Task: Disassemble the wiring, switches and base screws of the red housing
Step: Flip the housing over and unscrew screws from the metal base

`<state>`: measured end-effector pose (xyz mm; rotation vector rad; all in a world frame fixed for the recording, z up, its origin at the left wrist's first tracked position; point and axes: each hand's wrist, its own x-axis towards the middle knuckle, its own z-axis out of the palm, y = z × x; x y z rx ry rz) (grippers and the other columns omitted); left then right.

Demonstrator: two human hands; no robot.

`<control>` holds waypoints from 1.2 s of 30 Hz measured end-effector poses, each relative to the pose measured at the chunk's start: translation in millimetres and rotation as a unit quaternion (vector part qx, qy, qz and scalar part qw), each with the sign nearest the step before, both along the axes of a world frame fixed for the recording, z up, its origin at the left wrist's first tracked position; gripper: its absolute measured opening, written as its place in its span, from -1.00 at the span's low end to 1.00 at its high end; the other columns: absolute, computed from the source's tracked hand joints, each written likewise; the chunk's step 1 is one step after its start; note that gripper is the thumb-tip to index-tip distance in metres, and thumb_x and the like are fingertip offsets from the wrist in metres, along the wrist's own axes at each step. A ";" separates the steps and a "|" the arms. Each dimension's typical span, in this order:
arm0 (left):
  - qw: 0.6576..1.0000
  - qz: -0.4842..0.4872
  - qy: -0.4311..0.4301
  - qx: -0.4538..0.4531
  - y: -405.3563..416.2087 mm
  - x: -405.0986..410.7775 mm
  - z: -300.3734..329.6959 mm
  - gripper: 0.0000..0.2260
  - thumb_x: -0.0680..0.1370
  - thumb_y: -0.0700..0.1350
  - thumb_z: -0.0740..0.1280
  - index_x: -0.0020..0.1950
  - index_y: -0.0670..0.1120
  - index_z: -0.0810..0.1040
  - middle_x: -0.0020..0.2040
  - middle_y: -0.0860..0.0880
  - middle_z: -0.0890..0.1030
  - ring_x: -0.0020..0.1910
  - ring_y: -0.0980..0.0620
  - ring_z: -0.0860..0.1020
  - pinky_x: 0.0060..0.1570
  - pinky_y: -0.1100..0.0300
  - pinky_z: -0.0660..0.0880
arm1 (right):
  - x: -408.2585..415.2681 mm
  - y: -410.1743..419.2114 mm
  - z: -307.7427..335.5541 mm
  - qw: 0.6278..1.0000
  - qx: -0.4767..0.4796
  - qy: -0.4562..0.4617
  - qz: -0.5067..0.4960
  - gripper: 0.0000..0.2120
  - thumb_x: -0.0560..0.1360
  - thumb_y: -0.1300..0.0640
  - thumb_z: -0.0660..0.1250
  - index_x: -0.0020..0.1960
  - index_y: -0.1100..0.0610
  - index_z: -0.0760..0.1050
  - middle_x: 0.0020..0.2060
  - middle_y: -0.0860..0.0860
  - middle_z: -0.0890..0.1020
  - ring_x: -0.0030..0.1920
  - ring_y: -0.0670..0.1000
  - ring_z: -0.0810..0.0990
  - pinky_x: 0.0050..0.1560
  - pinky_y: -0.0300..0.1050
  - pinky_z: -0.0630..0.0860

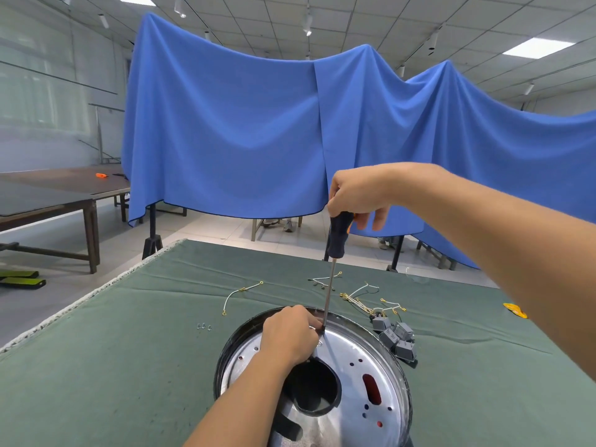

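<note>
The round housing point(361, 359) lies base-up at the table's near edge, showing a shiny metal base plate with a black rim and red visible through its slots. My right hand point(358, 195) grips the black handle of a long screwdriver point(329, 285), held upright with its tip on the plate's far edge. My left hand point(290, 337) rests on the plate and pinches the shaft near the tip. The screw under the tip is hidden. Grey switches point(395, 338) and loose wires point(364, 301) lie right of the housing.
A green cloth covers the table point(129, 366). A single white wire point(242, 293) and a few small screws point(203, 326) lie to the left. A yellow object point(515, 309) sits at the right. Blue drapes hang beyond, with dark tables at the far left.
</note>
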<state>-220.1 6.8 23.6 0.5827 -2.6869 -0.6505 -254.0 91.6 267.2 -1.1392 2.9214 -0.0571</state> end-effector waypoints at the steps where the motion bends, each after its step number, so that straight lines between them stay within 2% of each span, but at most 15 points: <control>1: 1.000 0.001 0.000 -0.003 0.0 0.1 0.5 -0.66 0.46 -0.15 0.22 0.12 0.15 0.63 0.12 0.05 0.64 0.09 -0.06 0.55 0.00 0.15 0.44 | 0.6 0.2 1.0 1.000 -0.002 -0.021 0.000 -0.78 0.52 0.11 0.18 -0.01 0.23 0.50 -0.18 0.13 0.64 -0.33 0.10 0.66 -0.47 -0.19 0.50; 3: 1.000 0.000 0.004 -0.009 0.1 -0.3 -0.1 -0.67 0.48 -0.14 0.22 0.13 0.15 0.62 0.13 0.04 0.64 0.10 -0.07 0.55 0.02 0.14 0.44 | 2.5 2.1 0.0 0.999 0.002 -0.019 -0.034 -0.72 0.54 0.02 0.16 -0.02 0.23 0.48 -0.20 0.14 0.66 -0.40 0.11 0.68 -0.37 -0.13 0.55; 5: 1.000 -0.001 0.008 -0.014 1.6 0.6 -0.6 -0.67 0.48 -0.13 0.23 0.14 0.15 0.62 0.14 0.05 0.63 0.12 -0.06 0.54 0.03 0.15 0.44 | 3.0 5.0 -3.0 0.996 0.015 0.045 -0.071 -0.61 0.57 -0.13 0.13 -0.12 0.20 0.45 -0.49 0.10 0.64 -0.59 0.01 0.59 -0.35 -0.15 0.45; 7: 1.000 -0.002 0.011 -0.022 1.9 0.6 -1.6 -0.68 0.48 -0.12 0.23 0.16 0.15 0.61 0.15 0.04 0.62 0.15 -0.05 0.53 0.05 0.15 0.44 | -1.0 5.0 -4.4 0.995 -0.002 0.081 -0.061 -0.64 0.60 -0.04 0.12 -0.23 0.18 0.42 -0.67 0.03 0.53 -0.72 -0.05 0.46 -0.43 -0.18 0.37; 12: 0.999 -0.012 0.012 -0.046 0.7 -0.7 -2.2 -0.67 0.48 -0.12 0.22 0.16 0.12 0.61 0.12 0.01 0.64 0.11 -0.07 0.55 0.04 0.13 0.45 | -0.5 9.7 7.0 0.995 -0.013 -0.086 -0.045 -0.80 0.55 0.16 0.26 0.08 0.29 0.50 -0.31 0.19 0.61 -0.52 0.06 0.62 -0.52 -0.22 0.50; 14: 0.999 -0.015 0.010 -0.051 0.2 -1.1 -2.0 -0.66 0.47 -0.13 0.22 0.16 0.13 0.61 0.11 0.01 0.64 0.10 -0.07 0.55 0.03 0.13 0.46 | -2.3 11.7 5.3 0.994 -0.014 -0.078 -0.070 -0.66 0.52 -0.04 0.33 0.04 0.26 0.54 -0.27 0.19 0.67 -0.51 0.08 0.63 -0.48 -0.20 0.53; 16: 0.998 -0.015 0.011 -0.055 0.0 -1.5 -2.1 -0.65 0.46 -0.13 0.22 0.16 0.14 0.61 0.11 0.00 0.64 0.09 -0.08 0.55 0.02 0.13 0.46 | -5.3 11.1 -3.3 0.996 -0.032 -0.006 -0.085 -0.55 0.51 -0.23 0.26 -0.13 0.18 0.54 -0.43 0.12 0.67 -0.54 0.04 0.61 -0.36 -0.17 0.54; 18: 0.998 -0.013 0.013 -0.056 0.0 -1.7 -2.6 -0.65 0.46 -0.13 0.21 0.17 0.14 0.61 0.13 0.01 0.63 0.12 -0.07 0.54 0.04 0.14 0.45 | -9.6 8.3 -10.6 0.993 -0.070 0.068 -0.064 -0.69 0.55 -0.06 0.21 -0.22 0.16 0.47 -0.59 0.06 0.58 -0.65 -0.04 0.52 -0.39 -0.21 0.46; 21: 0.998 -0.017 0.020 -0.052 -0.6 -1.1 -3.6 -0.67 0.45 -0.13 0.21 0.10 0.13 0.63 0.06 0.02 0.65 0.09 -0.08 0.55 -0.04 0.14 0.44 | -4.1 7.3 -0.3 0.994 -0.093 -0.043 -0.026 -0.88 0.51 0.20 0.26 -0.17 0.22 0.47 -0.35 0.13 0.66 -0.51 -0.01 0.64 -0.40 -0.19 0.57; 23: 0.998 -0.023 0.030 -0.059 -1.6 -1.9 -3.3 -0.70 0.44 -0.13 0.22 0.06 0.10 0.64 -0.01 0.02 0.67 0.03 -0.08 0.56 -0.10 0.15 0.43 | 3.6 8.0 7.7 0.994 -0.043 -0.089 -0.042 -0.91 0.48 0.20 0.27 -0.07 0.24 0.47 -0.24 0.17 0.69 -0.32 0.12 0.71 -0.24 -0.14 0.61; 25: 0.997 -0.018 0.039 -0.059 -3.2 -3.8 -4.8 -0.71 0.46 -0.12 0.21 0.10 0.09 0.62 0.03 0.04 0.66 0.05 -0.04 0.56 -0.05 0.14 0.45 | 8.0 7.4 6.1 0.995 -0.032 -0.070 -0.063 -0.84 0.48 0.10 0.31 -0.12 0.21 0.45 -0.36 0.14 0.67 -0.41 0.14 0.68 -0.26 -0.16 0.57; 28: 0.998 -0.008 0.040 -0.057 -4.1 -5.2 -7.9 -0.71 0.47 -0.10 0.21 0.13 0.09 0.59 0.11 0.07 0.63 0.12 -0.01 0.54 0.01 0.14 0.43 | 5.5 5.3 -6.1 0.994 -0.040 0.065 -0.078 -0.68 0.52 -0.08 0.27 -0.24 0.16 0.40 -0.43 0.05 0.54 -0.47 0.06 0.55 -0.35 -0.20 0.45; 30: 0.998 -0.010 0.035 -0.059 -3.5 -5.6 -9.5 -0.71 0.47 -0.09 0.20 0.14 0.09 0.58 0.14 0.08 0.61 0.15 0.00 0.52 0.03 0.14 0.42 | 3.4 4.7 -8.4 0.991 -0.036 0.105 -0.069 -0.76 0.55 0.08 0.19 -0.24 0.17 0.40 -0.41 0.05 0.53 -0.46 0.05 0.50 -0.39 -0.20 0.37; 34: 0.998 -0.005 0.037 -0.053 -4.0 -5.8 -8.6 -0.72 0.47 -0.08 0.21 0.12 0.10 0.57 0.13 0.09 0.62 0.14 0.01 0.52 0.02 0.15 0.41 | 5.6 3.2 -0.6 0.998 -0.027 -0.049 -0.022 -0.87 0.46 0.22 0.23 -0.08 0.26 0.51 -0.12 0.19 0.68 -0.21 0.16 0.71 -0.21 -0.04 0.63; 36: 0.998 -0.005 0.037 -0.052 -3.8 -5.7 -7.5 -0.72 0.47 -0.08 0.21 0.12 0.10 0.57 0.12 0.09 0.62 0.13 0.01 0.53 0.01 0.15 0.41 | 8.2 4.2 -1.4 0.997 -0.035 -0.059 -0.024 -0.85 0.44 0.12 0.32 -0.10 0.22 0.50 -0.11 0.16 0.65 -0.27 0.16 0.70 -0.33 -0.08 0.60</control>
